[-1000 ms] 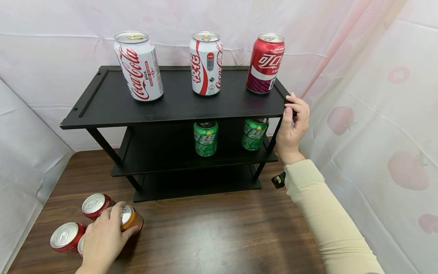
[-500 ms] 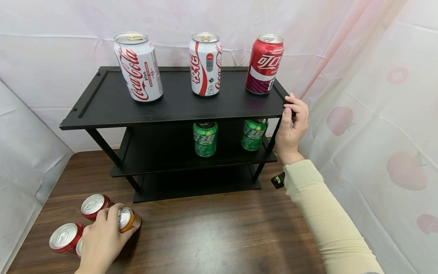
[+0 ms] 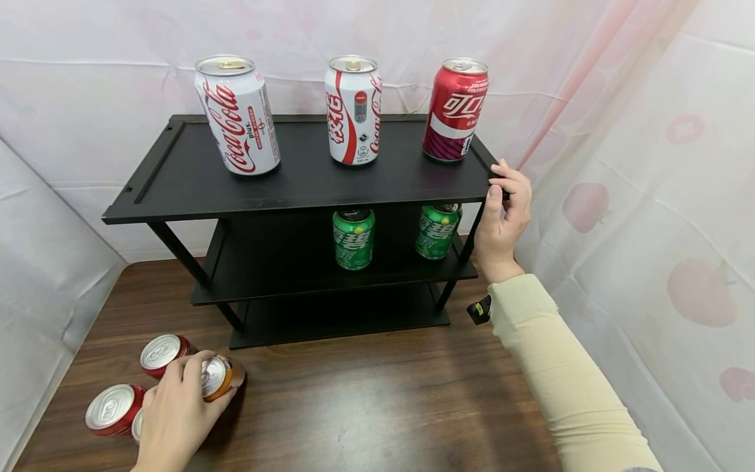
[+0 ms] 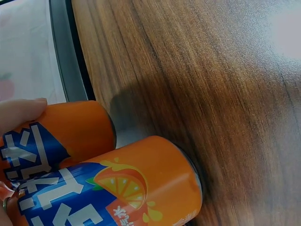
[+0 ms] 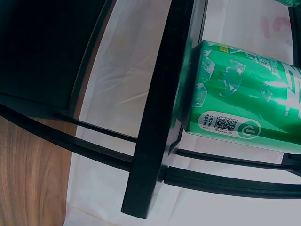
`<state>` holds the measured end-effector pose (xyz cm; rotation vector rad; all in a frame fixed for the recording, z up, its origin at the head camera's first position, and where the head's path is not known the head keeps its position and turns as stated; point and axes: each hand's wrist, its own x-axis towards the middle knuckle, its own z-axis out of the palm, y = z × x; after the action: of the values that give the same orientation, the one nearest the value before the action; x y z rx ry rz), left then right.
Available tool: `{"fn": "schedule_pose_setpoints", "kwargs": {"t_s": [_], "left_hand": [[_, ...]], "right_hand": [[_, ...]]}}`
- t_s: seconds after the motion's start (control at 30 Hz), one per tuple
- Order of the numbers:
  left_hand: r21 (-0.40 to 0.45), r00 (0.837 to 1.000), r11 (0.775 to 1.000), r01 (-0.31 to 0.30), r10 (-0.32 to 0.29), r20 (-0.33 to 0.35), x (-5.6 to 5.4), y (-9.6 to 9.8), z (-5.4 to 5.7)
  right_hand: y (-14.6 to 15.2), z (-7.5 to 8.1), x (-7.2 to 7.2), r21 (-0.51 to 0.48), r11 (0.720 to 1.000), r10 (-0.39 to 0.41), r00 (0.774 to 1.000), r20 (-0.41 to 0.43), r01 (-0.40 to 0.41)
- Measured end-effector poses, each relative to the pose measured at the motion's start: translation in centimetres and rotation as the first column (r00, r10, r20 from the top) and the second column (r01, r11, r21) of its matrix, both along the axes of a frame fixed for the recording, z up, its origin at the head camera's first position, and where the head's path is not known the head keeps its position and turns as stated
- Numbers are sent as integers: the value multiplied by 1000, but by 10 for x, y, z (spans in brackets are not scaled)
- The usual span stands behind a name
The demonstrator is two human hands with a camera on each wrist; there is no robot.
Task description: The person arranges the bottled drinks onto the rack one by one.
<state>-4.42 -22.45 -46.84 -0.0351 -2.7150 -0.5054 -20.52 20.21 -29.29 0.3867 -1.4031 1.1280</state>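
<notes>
At the lower left, my left hand (image 3: 177, 406) grips an orange soda can (image 3: 215, 379) that has a silver lid, fingers on its far side and thumb on its near side. The left wrist view has this gripped can (image 4: 87, 125) with a fingertip on it, and a second orange can (image 4: 155, 183) nearer the camera. My right hand (image 3: 504, 219) holds the right front corner of a black three-tier shelf rack (image 3: 295, 190), thumb in front and fingers over the edge. Below that hand, a green soda can (image 5: 240, 94) lies across the right wrist view.
Two white cola cans (image 3: 238, 124) and a red one (image 3: 457, 111) stand on the top shelf. Green cans (image 3: 354, 242) stand on the middle shelf. Red cans (image 3: 162, 354) stand on the wooden table (image 3: 354, 400) beside my left hand. A pale curtain (image 3: 637, 229) hangs around.
The orange can under my left hand has shifted slightly left, and the fingers have closed around it. My right hand stays on the shelf corner.
</notes>
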Motion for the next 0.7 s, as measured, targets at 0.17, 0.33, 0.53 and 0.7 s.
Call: {"fn": "schedule_pose_setpoints", "kwargs": {"t_s": [0.17,0.33,0.53,0.7], "left_hand": [[12,999,1000,12,-12,-51,0,0,0],[19,997,1000,16,-15,-80,1,1,1],[21,993,1000,20,-17,-117,1,3,4],[43,986,998,41,-33,-163,0,7,7]], "right_hand": [[0,-1,0,0,1000,4,1000,-6,-4],[2,-2,-1,-1,1000,0,1000,-8,0],[4,-5,-4,-1,1000,0,1000,-6,0],[5,-5,-6,0,1000,6,1000,-12,-6]]}}
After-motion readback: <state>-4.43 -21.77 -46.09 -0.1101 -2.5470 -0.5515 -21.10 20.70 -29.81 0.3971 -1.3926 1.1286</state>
